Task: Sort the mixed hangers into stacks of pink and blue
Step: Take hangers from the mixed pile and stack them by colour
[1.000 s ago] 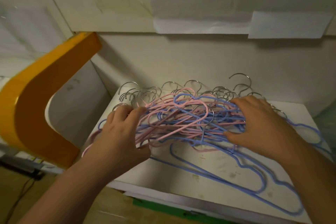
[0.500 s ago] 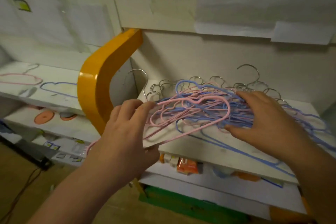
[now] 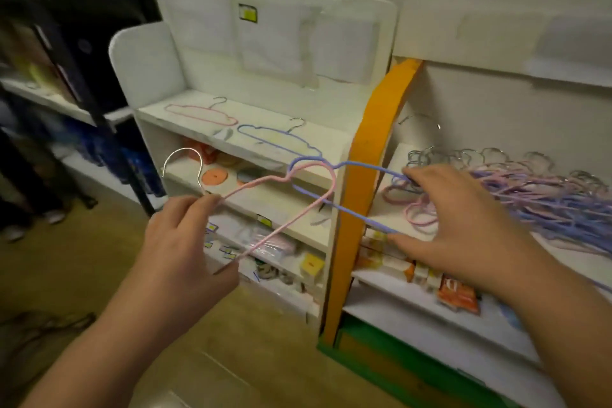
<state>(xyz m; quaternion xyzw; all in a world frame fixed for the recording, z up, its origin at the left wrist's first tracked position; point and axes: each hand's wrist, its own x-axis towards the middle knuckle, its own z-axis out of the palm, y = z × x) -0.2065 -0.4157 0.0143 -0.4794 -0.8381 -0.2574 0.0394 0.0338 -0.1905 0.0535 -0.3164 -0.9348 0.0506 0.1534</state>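
The sorting has only just begun, judging by the shelves: one pink hanger (image 3: 200,114) and one blue hanger (image 3: 278,139) lie side by side on the top shelf (image 3: 331,129) of the white unit, the pink one toward its left edge and the blue one nearer the front right corner, each the start of a stack. The left hand (image 3: 185,248) holds a second pink hanger (image 3: 281,205) in mid-air in front of that unit, fingers (image 3: 202,205) curled round the wire just below its metal hook. The right hand (image 3: 457,225) pinches a second blue hanger (image 3: 347,189), thumb under the lower wire and fingers over the upper one, at the left edge of the right-hand shelf (image 3: 390,219); this hanger pokes out past the orange divider (image 3: 371,156) and crosses the pink one. So two hangers are placed and two are in hand. Almost everything is left: a tangled pile of hangers (image 3: 536,195), pink and blue mixed, too many and too blurred to count, covers the right-hand shelf toward its right edge
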